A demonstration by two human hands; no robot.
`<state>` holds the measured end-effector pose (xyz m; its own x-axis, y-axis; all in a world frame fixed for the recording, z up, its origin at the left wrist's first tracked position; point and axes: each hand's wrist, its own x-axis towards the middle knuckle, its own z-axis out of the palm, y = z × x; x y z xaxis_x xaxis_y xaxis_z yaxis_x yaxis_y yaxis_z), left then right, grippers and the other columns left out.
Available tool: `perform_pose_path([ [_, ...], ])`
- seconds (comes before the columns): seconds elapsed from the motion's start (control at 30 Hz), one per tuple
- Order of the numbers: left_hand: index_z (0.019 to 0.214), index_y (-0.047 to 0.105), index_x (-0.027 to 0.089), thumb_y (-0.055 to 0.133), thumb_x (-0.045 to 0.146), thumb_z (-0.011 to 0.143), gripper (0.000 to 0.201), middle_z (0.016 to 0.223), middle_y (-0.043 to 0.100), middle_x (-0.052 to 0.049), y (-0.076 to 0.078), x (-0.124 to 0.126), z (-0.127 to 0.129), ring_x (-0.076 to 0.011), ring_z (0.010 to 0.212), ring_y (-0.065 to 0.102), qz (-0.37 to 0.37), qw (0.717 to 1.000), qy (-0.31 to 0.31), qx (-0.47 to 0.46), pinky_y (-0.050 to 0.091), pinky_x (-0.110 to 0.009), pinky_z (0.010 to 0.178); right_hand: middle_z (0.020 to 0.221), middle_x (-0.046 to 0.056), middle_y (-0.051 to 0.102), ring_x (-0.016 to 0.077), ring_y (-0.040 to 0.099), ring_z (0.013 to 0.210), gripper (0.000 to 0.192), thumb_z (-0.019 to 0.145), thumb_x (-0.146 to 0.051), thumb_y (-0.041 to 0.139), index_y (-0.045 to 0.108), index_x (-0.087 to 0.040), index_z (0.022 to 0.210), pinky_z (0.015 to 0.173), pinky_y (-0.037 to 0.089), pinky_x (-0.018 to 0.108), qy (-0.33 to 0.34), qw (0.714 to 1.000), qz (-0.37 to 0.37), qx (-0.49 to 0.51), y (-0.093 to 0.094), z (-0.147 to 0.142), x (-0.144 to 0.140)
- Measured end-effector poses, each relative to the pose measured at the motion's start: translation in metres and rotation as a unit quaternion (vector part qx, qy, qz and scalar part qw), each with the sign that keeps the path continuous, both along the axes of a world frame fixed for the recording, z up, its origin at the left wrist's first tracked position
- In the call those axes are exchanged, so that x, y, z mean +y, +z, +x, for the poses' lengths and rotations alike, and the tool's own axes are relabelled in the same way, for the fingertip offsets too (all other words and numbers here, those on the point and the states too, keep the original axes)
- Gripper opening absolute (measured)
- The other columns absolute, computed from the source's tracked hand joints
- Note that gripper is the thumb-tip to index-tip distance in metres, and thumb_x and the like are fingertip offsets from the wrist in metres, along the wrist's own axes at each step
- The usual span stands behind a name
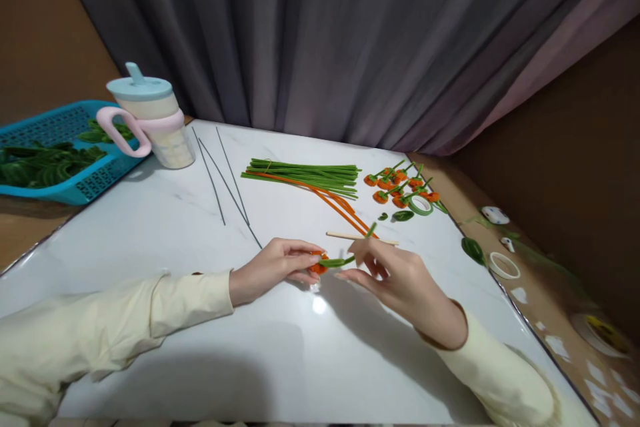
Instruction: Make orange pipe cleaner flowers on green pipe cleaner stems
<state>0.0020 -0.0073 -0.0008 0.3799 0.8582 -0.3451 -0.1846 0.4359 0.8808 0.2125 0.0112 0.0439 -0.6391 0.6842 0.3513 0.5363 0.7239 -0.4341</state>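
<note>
Between the fingertips of my left hand (274, 271) is a small orange pipe-cleaner flower (319, 268). A fuzzy green pipe cleaner (334, 263) runs from its base to the right. My right hand (400, 283) has its fingers curled and closed around the far part of that green pipe cleaner, and a green end pokes up above the knuckles. The exact fingertip contact is partly hidden. Just behind my right hand lies a thin wooden stick (345, 236). Two orange pipe cleaners (345, 213) stretch toward it from the green bundle (305, 173).
Thin dark wires (213, 180) lie at the left. Behind them stand a lidded tumbler (173, 147) and a blue basket (75, 187) of green pieces. Finished orange flowers (381, 197) and green tape (421, 205) are at the right. A white tape ring (505, 265) lies past the edge.
</note>
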Motion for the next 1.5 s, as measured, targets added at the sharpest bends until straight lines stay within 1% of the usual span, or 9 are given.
perform_pose_path([
  [0.13, 0.097, 0.066, 0.011, 0.068, 0.027, 0.073, 0.029, 0.086, 0.069, -0.008, 0.001, 0.000, 0.001, -0.0145, 0.075, 0.066, 0.007, 1.000, -0.010, 0.010, 0.054, -0.026, 0.073, 0.084, 0.007, 0.062, 0.0162, 0.048, 0.074, 0.018, 0.091, -0.015, 0.042, 0.060, -0.015, 0.088, 0.064, 0.033, 0.028, 0.113, 0.974, 0.172, -0.093, 0.000, -0.014, -0.001],
  [0.57, 0.085, 0.065, 0.010, 0.068, 0.023, 0.071, 0.020, 0.077, 0.066, -0.005, 0.003, -0.001, 0.000, -0.0151, 0.066, 0.066, -0.017, 0.999, -0.027, -0.002, 0.053, -0.028, 0.070, 0.067, 0.004, 0.059, 0.0159, 0.047, 0.070, 0.024, 0.090, -0.015, 0.044, 0.061, -0.014, 0.073, 0.068, 0.036, 0.028, 0.260, 0.947, 0.091, -0.165, 0.013, -0.039, 0.049],
  [0.7, 0.089, 0.066, 0.010, 0.068, 0.021, 0.072, 0.021, 0.084, 0.067, -0.007, 0.002, 0.004, -0.003, -0.0127, 0.069, 0.064, -0.035, 0.998, -0.029, -0.052, 0.053, -0.026, 0.073, 0.091, 0.009, 0.063, 0.0182, 0.055, 0.086, 0.015, 0.090, -0.022, 0.047, 0.059, -0.014, 0.093, 0.078, 0.043, 0.031, 0.206, 0.969, 0.086, -0.106, 0.027, -0.028, 0.048],
  [0.8, 0.092, 0.067, 0.009, 0.066, 0.020, 0.075, 0.020, 0.090, 0.067, -0.009, -0.002, 0.007, -0.006, -0.0128, 0.076, 0.065, -0.055, 0.995, -0.021, -0.079, 0.052, -0.022, 0.076, 0.111, 0.012, 0.060, 0.0223, 0.054, 0.103, 0.019, 0.089, -0.025, 0.050, 0.056, -0.017, 0.104, 0.088, 0.043, 0.037, 0.068, 0.984, 0.163, -0.028, 0.047, 0.001, 0.041],
  [0.93, 0.093, 0.066, 0.010, 0.067, 0.019, 0.076, 0.020, 0.094, 0.068, -0.010, -0.005, 0.008, -0.007, -0.0142, 0.081, 0.066, -0.056, 0.993, -0.012, -0.100, 0.051, -0.023, 0.080, 0.071, 0.004, 0.062, 0.0162, 0.058, 0.060, 0.017, 0.087, -0.032, 0.050, 0.059, -0.018, 0.082, 0.053, 0.045, 0.027, -0.163, 0.971, 0.176, -0.005, 0.045, 0.051, 0.033],
  [1.03, 0.091, 0.065, 0.011, 0.069, 0.019, 0.074, 0.019, 0.092, 0.068, -0.009, -0.002, 0.006, -0.006, -0.0163, 0.079, 0.067, -0.045, 0.993, -0.014, -0.106, 0.052, -0.025, 0.079, 0.066, 0.004, 0.061, 0.0139, 0.055, 0.052, 0.024, 0.089, -0.033, 0.046, 0.059, -0.017, 0.077, 0.050, 0.044, 0.025, -0.151, 0.979, 0.052, -0.126, 0.015, 0.070, 0.033],
  [1.2, 0.104, 0.061, 0.013, 0.070, 0.020, 0.072, 0.033, 0.095, 0.067, -0.009, 0.004, 0.003, -0.005, -0.0180, 0.080, 0.067, -0.024, 0.995, -0.022, -0.093, 0.052, -0.027, 0.077, 0.102, 0.012, 0.060, 0.0214, 0.056, 0.093, 0.018, 0.090, -0.025, 0.045, 0.057, -0.016, 0.100, 0.080, 0.047, 0.034, -0.025, 0.980, 0.089, -0.176, -0.027, 0.048, 0.042],
  [1.37, 0.109, 0.061, 0.014, 0.068, 0.027, 0.075, 0.036, 0.095, 0.066, -0.009, 0.002, 0.001, -0.004, -0.0188, 0.085, 0.065, 0.021, 0.998, -0.033, -0.048, 0.052, -0.029, 0.078, 0.093, 0.012, 0.062, 0.0217, 0.059, 0.083, 0.028, 0.089, -0.012, 0.038, 0.056, -0.013, 0.110, 0.073, 0.048, 0.033, 0.022, 0.952, 0.118, -0.283, -0.033, 0.010, 0.054],
  [1.5, 0.104, 0.060, 0.015, 0.065, 0.030, 0.078, 0.031, 0.095, 0.065, -0.008, 0.006, 0.001, -0.005, -0.0201, 0.089, 0.065, 0.080, 0.996, -0.025, -0.042, 0.050, -0.032, 0.084, 0.104, 0.013, 0.058, 0.0161, 0.060, 0.069, 0.042, 0.086, -0.007, 0.036, 0.042, -0.015, 0.126, 0.060, 0.047, 0.027, -0.006, 0.969, 0.024, -0.246, -0.028, 0.007, 0.059],
])
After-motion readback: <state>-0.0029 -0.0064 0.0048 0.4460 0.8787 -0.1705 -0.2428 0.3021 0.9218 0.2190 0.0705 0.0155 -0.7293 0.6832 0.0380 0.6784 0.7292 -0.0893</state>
